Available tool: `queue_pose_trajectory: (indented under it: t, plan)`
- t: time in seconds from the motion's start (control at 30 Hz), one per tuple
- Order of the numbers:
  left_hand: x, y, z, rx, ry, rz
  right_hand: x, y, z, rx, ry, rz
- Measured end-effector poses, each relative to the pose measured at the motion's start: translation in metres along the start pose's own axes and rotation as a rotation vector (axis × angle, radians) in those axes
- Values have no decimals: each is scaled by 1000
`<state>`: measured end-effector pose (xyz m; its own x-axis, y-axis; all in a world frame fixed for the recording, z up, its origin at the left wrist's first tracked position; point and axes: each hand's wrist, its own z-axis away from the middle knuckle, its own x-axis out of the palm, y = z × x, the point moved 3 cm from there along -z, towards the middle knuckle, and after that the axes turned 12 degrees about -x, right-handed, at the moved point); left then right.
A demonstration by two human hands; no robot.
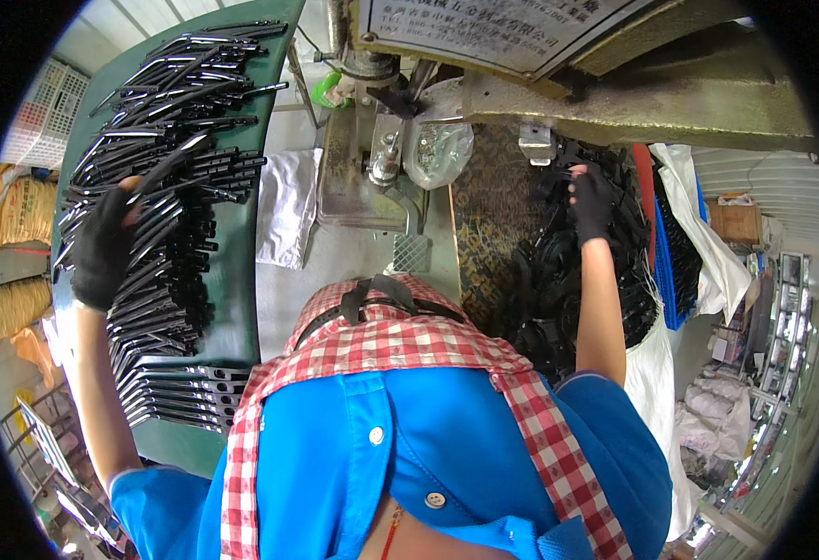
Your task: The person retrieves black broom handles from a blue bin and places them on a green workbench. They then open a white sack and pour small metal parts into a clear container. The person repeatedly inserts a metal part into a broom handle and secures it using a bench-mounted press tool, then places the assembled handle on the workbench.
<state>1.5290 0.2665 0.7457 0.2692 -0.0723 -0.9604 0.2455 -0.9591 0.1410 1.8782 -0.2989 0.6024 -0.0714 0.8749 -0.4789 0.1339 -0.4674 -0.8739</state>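
Observation:
My left hand, in a black fingerless glove, reaches over a wide pile of glossy black bent metal tubes on a green table at the left. Its fingers are closed around one black bent tube, whose far end points up and to the right. On the other side, my right hand, gloved the same way, is at a heap of black curved parts. Its bare fingertips are curled together; what they hold, if anything, blends into the dark heap.
A machine with a metal post and a foot pedal stands ahead between the tables. Beside it hangs a clear plastic bag of small parts. A silvery sheet lies by the green table; a blue crate stands far right.

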Motion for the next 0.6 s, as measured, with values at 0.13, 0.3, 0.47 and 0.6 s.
queue_pose_trajectory:
  t: [0.13, 0.3, 0.47, 0.6]
  plan:
    - [29, 85, -25, -29, -147, 153, -11, -43, 22, 28, -54, -951]
    - [43, 153, -49, 190, -267, 336, 19, -103, 65, -4, -254, -1535]
    - [50, 163, -51, 234, -327, 365, 28, -103, 73, 53, -240, -1649]
    - [56, 158, -48, 210, -488, 442, 36, -105, 87, 123, -132, -1611]
